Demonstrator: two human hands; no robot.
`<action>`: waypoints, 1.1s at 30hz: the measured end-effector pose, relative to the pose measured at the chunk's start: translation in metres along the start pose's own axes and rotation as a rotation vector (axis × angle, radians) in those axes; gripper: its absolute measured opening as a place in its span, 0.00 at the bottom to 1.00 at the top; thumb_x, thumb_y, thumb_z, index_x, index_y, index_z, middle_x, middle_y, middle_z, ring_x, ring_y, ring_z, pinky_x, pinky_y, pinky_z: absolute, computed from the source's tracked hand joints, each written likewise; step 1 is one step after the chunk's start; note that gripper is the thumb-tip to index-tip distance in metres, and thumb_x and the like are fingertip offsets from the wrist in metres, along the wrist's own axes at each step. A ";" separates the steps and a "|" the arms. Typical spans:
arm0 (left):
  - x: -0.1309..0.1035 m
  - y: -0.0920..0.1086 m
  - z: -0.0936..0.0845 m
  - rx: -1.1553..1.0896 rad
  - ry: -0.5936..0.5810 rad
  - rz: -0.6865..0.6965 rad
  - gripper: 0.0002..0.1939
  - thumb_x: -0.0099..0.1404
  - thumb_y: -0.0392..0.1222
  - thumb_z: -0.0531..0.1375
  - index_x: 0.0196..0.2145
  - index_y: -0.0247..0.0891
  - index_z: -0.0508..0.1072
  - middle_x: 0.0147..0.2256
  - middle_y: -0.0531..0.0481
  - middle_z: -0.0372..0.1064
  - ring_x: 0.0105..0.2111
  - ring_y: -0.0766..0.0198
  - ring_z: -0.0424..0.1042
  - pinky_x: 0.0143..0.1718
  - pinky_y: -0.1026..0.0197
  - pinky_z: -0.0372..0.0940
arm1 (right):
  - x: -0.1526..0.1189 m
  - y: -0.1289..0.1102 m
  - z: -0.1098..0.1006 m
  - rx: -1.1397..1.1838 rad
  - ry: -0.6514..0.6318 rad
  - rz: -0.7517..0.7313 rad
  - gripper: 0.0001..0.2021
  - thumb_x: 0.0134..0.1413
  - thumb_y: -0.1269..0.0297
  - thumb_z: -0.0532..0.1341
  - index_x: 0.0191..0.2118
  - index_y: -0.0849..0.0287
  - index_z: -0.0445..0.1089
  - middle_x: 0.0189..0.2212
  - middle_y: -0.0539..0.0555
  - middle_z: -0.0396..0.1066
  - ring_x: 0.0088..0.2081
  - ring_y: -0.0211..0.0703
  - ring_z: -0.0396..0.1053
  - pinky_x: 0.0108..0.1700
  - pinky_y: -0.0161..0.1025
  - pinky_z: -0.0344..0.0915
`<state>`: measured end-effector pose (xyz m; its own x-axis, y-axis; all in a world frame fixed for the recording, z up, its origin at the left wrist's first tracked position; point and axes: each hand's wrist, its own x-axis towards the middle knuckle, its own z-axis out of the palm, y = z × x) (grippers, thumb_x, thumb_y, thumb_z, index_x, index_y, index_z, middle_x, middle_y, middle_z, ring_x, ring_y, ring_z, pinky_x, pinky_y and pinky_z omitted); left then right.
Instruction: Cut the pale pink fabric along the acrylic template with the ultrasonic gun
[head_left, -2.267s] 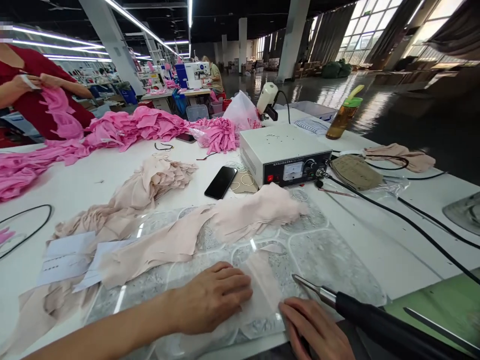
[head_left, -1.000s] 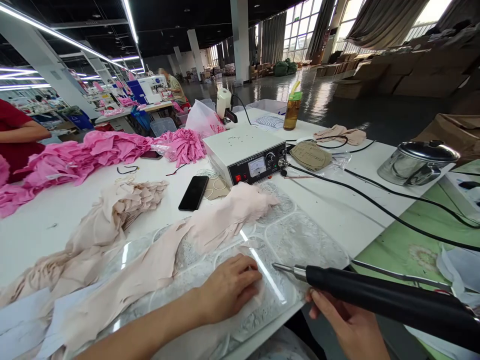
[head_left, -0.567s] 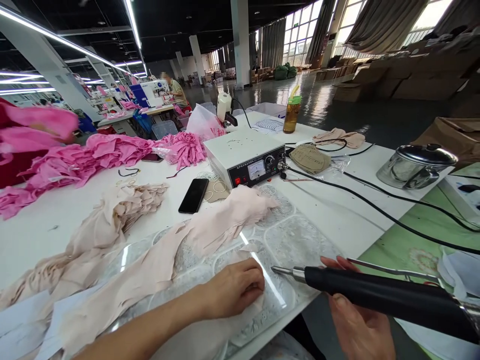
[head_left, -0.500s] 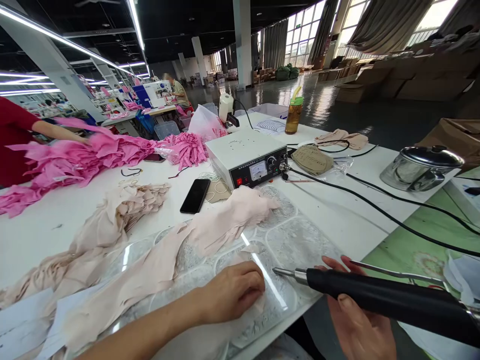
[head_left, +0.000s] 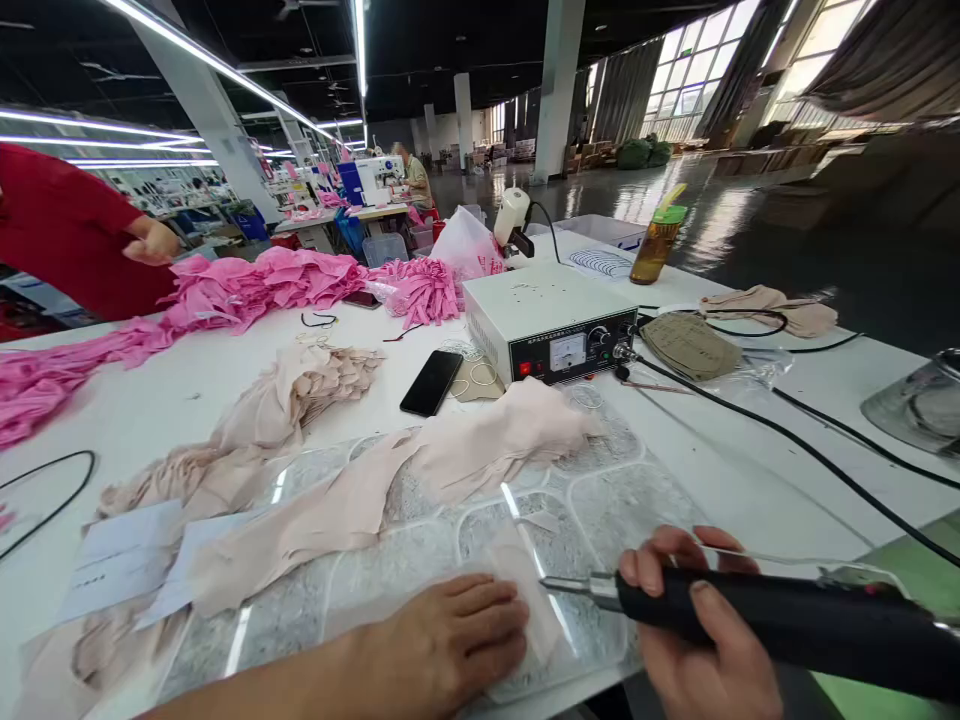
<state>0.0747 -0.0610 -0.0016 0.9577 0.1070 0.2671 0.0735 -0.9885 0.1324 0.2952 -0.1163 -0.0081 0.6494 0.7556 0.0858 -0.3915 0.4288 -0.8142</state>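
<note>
My left hand (head_left: 457, 635) lies palm down on the clear, grey-patterned mat (head_left: 600, 500), fingers stretched out flat. Beside and partly under its fingertips is a thin, pale piece of fabric (head_left: 536, 600). My right hand (head_left: 697, 620) is wrapped round a black handheld ultrasonic tool (head_left: 780, 615). The tool's metal tip points left, near that fabric and just right of my left fingers; whether it touches cannot be made out. A stack of pale pink fabric pieces (head_left: 502, 440) lies on the mat beyond my hands.
A control box (head_left: 566, 350) with a meter stands behind the stack, with a black cable (head_left: 787, 440) running right. Around it are a phone (head_left: 431, 382), a bottle (head_left: 658, 245) and a glass container (head_left: 919, 405). Pink fabric (head_left: 262, 285) lies near a person in red (head_left: 75, 230).
My view has turned left. My left fingers have straightened from a curl to flat. The tool's tip has come closer to the fabric. The person's arm has drawn back from the pink fabric.
</note>
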 end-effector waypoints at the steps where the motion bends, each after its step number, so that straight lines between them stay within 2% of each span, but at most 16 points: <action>1: -0.002 0.001 0.000 -0.005 -0.011 0.012 0.14 0.75 0.35 0.47 0.46 0.30 0.71 0.52 0.42 0.70 0.53 0.55 0.68 0.59 0.56 0.60 | -0.002 0.004 0.006 0.023 -0.041 0.014 0.06 0.51 0.66 0.60 0.37 0.50 0.65 0.28 0.47 0.64 0.23 0.36 0.61 0.30 0.42 0.68; 3: -0.007 0.001 -0.001 -0.021 -0.024 0.030 0.14 0.75 0.36 0.47 0.47 0.29 0.71 0.52 0.42 0.70 0.54 0.55 0.67 0.60 0.56 0.59 | -0.005 0.011 0.015 0.039 -0.123 0.022 0.06 0.51 0.65 0.62 0.36 0.51 0.65 0.27 0.47 0.64 0.24 0.37 0.62 0.31 0.42 0.67; 5: -0.012 0.000 -0.003 -0.048 -0.029 0.030 0.13 0.74 0.35 0.48 0.46 0.29 0.71 0.52 0.43 0.70 0.54 0.56 0.67 0.60 0.57 0.59 | -0.006 0.016 0.018 0.050 -0.144 0.014 0.06 0.51 0.65 0.61 0.36 0.52 0.65 0.26 0.47 0.64 0.25 0.37 0.62 0.32 0.42 0.67; 11: -0.027 -0.007 -0.005 -0.219 -0.019 0.045 0.12 0.71 0.34 0.49 0.43 0.30 0.72 0.50 0.42 0.71 0.55 0.57 0.66 0.62 0.58 0.58 | 0.001 0.013 0.006 0.073 -0.038 0.010 0.08 0.48 0.68 0.63 0.35 0.52 0.65 0.25 0.45 0.63 0.26 0.37 0.63 0.33 0.41 0.68; 15: -0.031 -0.012 -0.003 -0.284 -0.061 0.054 0.12 0.70 0.33 0.49 0.44 0.30 0.71 0.50 0.41 0.70 0.57 0.57 0.65 0.62 0.58 0.57 | 0.008 0.018 0.014 0.053 -0.043 -0.016 0.09 0.47 0.67 0.64 0.36 0.53 0.65 0.26 0.45 0.64 0.25 0.37 0.63 0.33 0.43 0.68; 19: -0.031 -0.013 -0.004 -0.292 -0.082 0.064 0.11 0.67 0.31 0.50 0.41 0.31 0.72 0.48 0.40 0.71 0.56 0.56 0.65 0.62 0.58 0.57 | 0.017 0.019 0.021 0.061 0.042 -0.136 0.12 0.48 0.69 0.64 0.39 0.49 0.65 0.30 0.45 0.66 0.30 0.36 0.63 0.41 0.43 0.68; 21: -0.030 -0.014 -0.006 -0.294 -0.085 0.062 0.10 0.66 0.30 0.51 0.39 0.31 0.72 0.46 0.41 0.72 0.55 0.56 0.66 0.62 0.59 0.58 | 0.017 0.014 0.020 0.066 0.062 -0.162 0.12 0.48 0.70 0.64 0.39 0.49 0.65 0.30 0.45 0.67 0.30 0.36 0.62 0.41 0.43 0.68; 25: -0.029 -0.016 -0.008 -0.301 -0.079 0.074 0.10 0.64 0.29 0.51 0.36 0.32 0.72 0.44 0.41 0.73 0.54 0.57 0.68 0.61 0.59 0.59 | 0.010 0.005 0.015 0.028 -0.035 -0.064 0.08 0.47 0.68 0.62 0.34 0.52 0.64 0.25 0.45 0.63 0.26 0.37 0.61 0.35 0.42 0.68; 28: -0.028 -0.015 -0.007 -0.298 -0.020 0.072 0.10 0.63 0.29 0.51 0.34 0.32 0.72 0.43 0.40 0.73 0.52 0.56 0.69 0.60 0.57 0.61 | 0.004 0.005 0.013 -0.043 -0.120 -0.034 0.06 0.49 0.66 0.63 0.33 0.53 0.64 0.25 0.47 0.64 0.26 0.38 0.61 0.35 0.44 0.68; 31: -0.026 -0.013 -0.007 -0.271 0.062 0.035 0.10 0.62 0.29 0.51 0.34 0.32 0.71 0.39 0.40 0.73 0.47 0.56 0.71 0.55 0.55 0.64 | 0.000 0.004 0.015 -0.017 -0.106 0.009 0.07 0.49 0.66 0.63 0.33 0.53 0.63 0.25 0.46 0.63 0.25 0.37 0.61 0.32 0.42 0.67; 33: -0.025 -0.011 -0.007 -0.242 0.076 0.009 0.10 0.63 0.29 0.51 0.36 0.31 0.72 0.38 0.40 0.73 0.45 0.56 0.71 0.52 0.55 0.65 | -0.006 0.003 0.016 0.018 -0.110 0.053 0.08 0.48 0.66 0.63 0.35 0.52 0.64 0.25 0.46 0.63 0.24 0.37 0.60 0.31 0.41 0.67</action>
<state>0.0480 -0.0521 -0.0028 0.9336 0.1153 0.3393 -0.0125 -0.9358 0.3523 0.2798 -0.1112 -0.0022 0.5526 0.8267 0.1059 -0.4360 0.3951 -0.8086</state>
